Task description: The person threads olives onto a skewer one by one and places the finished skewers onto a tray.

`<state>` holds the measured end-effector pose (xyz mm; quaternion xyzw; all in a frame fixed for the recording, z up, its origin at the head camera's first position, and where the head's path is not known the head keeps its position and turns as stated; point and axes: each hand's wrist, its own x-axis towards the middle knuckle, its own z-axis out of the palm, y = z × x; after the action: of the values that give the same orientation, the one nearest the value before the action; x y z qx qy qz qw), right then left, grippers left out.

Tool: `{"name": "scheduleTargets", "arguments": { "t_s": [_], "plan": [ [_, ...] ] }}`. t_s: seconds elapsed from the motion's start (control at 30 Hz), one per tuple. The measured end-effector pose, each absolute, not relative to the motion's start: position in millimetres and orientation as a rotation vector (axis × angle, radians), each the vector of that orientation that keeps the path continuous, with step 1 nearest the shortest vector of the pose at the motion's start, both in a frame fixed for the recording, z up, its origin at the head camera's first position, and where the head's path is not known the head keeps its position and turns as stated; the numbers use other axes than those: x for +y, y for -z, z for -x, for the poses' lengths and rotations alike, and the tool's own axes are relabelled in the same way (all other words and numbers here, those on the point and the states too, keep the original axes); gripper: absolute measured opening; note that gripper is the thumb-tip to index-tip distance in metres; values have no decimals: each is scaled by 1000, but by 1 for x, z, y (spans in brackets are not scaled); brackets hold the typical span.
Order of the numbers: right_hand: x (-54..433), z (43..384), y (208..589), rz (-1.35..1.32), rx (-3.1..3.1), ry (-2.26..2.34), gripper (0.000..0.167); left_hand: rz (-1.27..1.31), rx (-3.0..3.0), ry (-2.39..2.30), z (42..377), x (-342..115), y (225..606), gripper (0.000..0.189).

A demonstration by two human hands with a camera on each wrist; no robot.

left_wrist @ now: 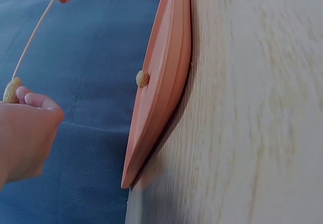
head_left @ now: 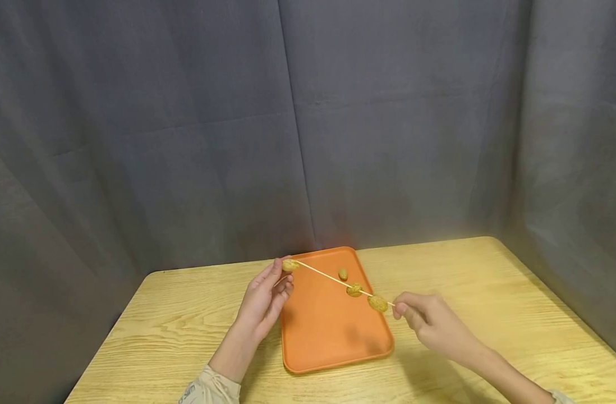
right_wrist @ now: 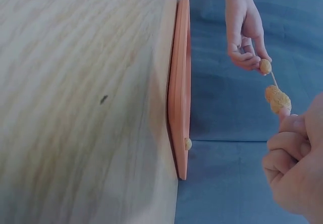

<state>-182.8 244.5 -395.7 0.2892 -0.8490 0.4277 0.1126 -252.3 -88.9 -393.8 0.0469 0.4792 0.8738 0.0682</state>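
Note:
A thin wooden skewer [head_left: 320,272] is held slantwise above the orange tray, with yellow-brown food balls on it. At its left end my left hand [head_left: 262,303] pinches one ball [head_left: 290,265] between thumb and fingers. Two more balls sit close together toward the right end, a smaller-looking ball [head_left: 354,290] and a ball [head_left: 377,303] nearest my right hand [head_left: 434,325]. That hand pinches the skewer's right tip, its other fingers curled in the right wrist view. Whether the skewer passes fully through the left ball is hidden.
One loose ball [head_left: 343,274] lies on the orange tray [head_left: 333,342], near its far right side. The tray rests on a light wooden table [head_left: 187,320], reaching its back edge. Dark grey curtains [head_left: 212,140] hang behind the table and along both sides.

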Motion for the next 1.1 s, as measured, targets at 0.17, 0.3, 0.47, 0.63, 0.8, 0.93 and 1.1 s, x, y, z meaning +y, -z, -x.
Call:
{"name": "scheduleTargets", "arguments": {
  "t_s": [0.17,0.3,0.47,0.63,0.8,0.93,1.1],
  "plan": [
    [245,183,397,-857,-2493,-1253,22,-102,1405,-2653,255,-87,395,31],
    [246,183,397,-851,-2502,-1245,23,-70,1385,-2666,256,-87,396,27],
    [247,183,397,-820,-2530,-1275,22,-71,1369,-2665,255,-88,397,25],
    [247,182,399,-836,-2539,-1306,22,-80,1381,-2653,256,-89,400,26],
    [248,183,402,-854,-2560,-1311,21,-75,1403,-2651,256,-90,403,26],
    [249,183,402,-870,-2577,-1312,20,-74,1413,-2643,256,-91,403,33],
    [248,185,397,-887,-2586,-1286,20,-94,1451,-2625,256,-94,401,34]
  ]
}}
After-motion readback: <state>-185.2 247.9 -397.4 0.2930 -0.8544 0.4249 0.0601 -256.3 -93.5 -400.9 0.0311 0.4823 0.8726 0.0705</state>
